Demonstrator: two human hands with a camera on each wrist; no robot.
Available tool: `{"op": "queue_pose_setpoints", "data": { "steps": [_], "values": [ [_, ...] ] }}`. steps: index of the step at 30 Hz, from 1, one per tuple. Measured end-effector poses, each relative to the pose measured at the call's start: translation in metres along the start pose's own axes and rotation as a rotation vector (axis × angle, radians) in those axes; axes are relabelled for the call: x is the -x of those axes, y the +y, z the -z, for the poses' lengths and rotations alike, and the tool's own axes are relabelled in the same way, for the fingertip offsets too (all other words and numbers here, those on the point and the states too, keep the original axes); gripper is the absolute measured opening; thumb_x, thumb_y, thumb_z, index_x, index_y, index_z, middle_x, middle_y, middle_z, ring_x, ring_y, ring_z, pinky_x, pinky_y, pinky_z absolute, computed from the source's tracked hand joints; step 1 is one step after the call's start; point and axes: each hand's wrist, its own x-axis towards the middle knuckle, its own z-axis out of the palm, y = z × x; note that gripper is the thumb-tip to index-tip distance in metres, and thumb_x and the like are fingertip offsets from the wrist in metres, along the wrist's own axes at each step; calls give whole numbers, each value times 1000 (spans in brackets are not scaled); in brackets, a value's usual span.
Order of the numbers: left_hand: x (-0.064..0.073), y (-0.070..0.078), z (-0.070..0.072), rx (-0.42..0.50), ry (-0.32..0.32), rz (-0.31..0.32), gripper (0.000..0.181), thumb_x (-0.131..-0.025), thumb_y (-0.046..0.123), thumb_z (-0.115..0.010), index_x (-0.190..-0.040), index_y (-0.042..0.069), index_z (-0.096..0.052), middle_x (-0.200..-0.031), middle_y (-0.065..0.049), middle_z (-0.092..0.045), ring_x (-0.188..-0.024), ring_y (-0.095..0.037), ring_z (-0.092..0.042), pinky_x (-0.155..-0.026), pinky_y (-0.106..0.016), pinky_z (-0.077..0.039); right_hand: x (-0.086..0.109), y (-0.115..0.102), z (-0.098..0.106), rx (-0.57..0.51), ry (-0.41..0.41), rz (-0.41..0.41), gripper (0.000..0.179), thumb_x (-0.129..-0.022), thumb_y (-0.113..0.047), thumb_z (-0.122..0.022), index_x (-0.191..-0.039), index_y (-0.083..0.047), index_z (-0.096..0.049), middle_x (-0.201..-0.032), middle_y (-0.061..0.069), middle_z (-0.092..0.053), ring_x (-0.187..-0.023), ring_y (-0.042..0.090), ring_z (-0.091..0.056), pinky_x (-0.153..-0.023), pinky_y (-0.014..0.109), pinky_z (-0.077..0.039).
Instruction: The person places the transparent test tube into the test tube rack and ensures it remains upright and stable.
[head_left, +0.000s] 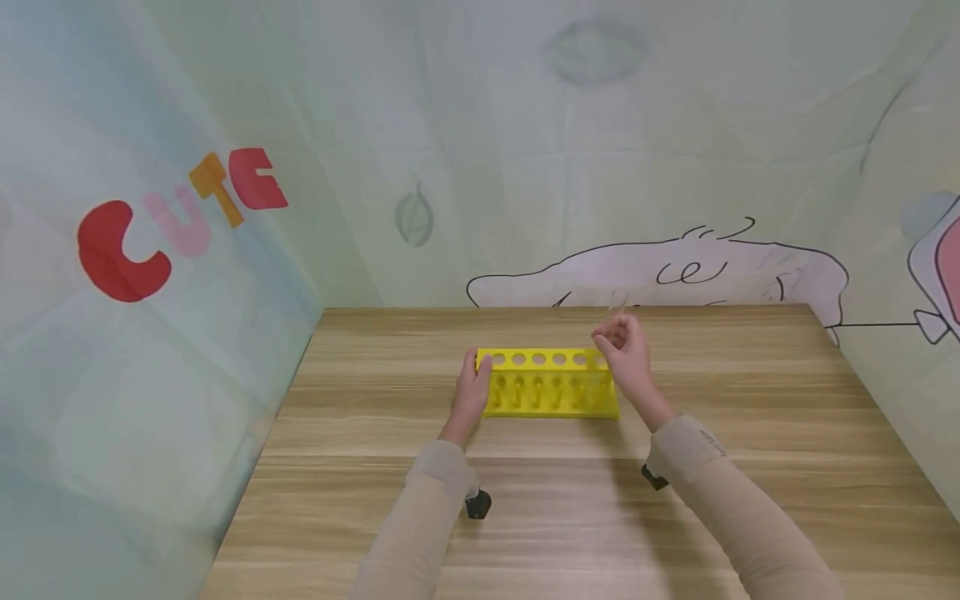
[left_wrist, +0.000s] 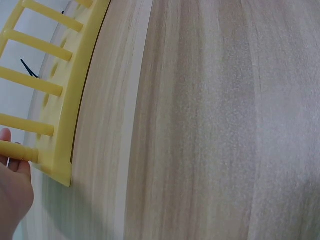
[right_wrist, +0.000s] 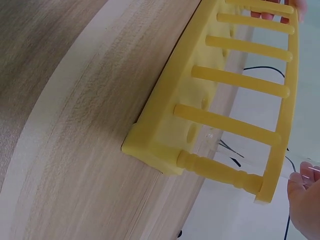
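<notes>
A yellow test tube rack (head_left: 548,412) stands upright on the wooden table, its row of round holes facing up. My left hand (head_left: 471,390) grips the rack's left end, thumb at the front; in the left wrist view its fingers curl around the end post. Above the rack's right end, my right hand (head_left: 627,350) pinches a clear test tube (head_left: 617,303) between thumb and fingers. In the right wrist view that see-through tube (right_wrist: 242,154) runs down from the right hand (right_wrist: 306,202) behind the rack's end post.
The wood-grain table (head_left: 360,500) reaches back to a pale printed curtain (head_left: 360,150), which also hangs along the left side. Dark wrist camera mounts (head_left: 477,504) sit under both sleeves, close over the table.
</notes>
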Motion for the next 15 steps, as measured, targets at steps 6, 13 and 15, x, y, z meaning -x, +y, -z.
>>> {"op": "queue_pose_setpoints", "data": {
  "steps": [6,13,15],
  "values": [
    [0,0,0,5,1,-7,63,-91,50,-31,-140,11,-20,-145,-9,-26,-133,-24,-24,-108,-42,-23,0,0,0,13,-6,-17,21,-86,0,-51,-101,0,-36,-102,18,-58,-84,3,-55,-76,11,-46],
    [1,-2,0,10,-1,-10,63,-91,51,-31,-140,12,-21,-145,-8,-27,-133,-24,-25,-108,-41,-23,0,3,0,19,-11,-36,21,-86,0,-51,-102,1,-37,-103,18,-57,-84,4,-55,-76,12,-47],
    [1,-2,0,11,-3,-13,63,-91,50,-32,-139,12,-22,-144,-8,-27,-133,-24,-25,-108,-42,-23,0,4,0,24,-11,-34,21,-86,0,-51,-102,1,-38,-102,17,-57,-85,5,-56,-76,11,-47]
  ]
}}
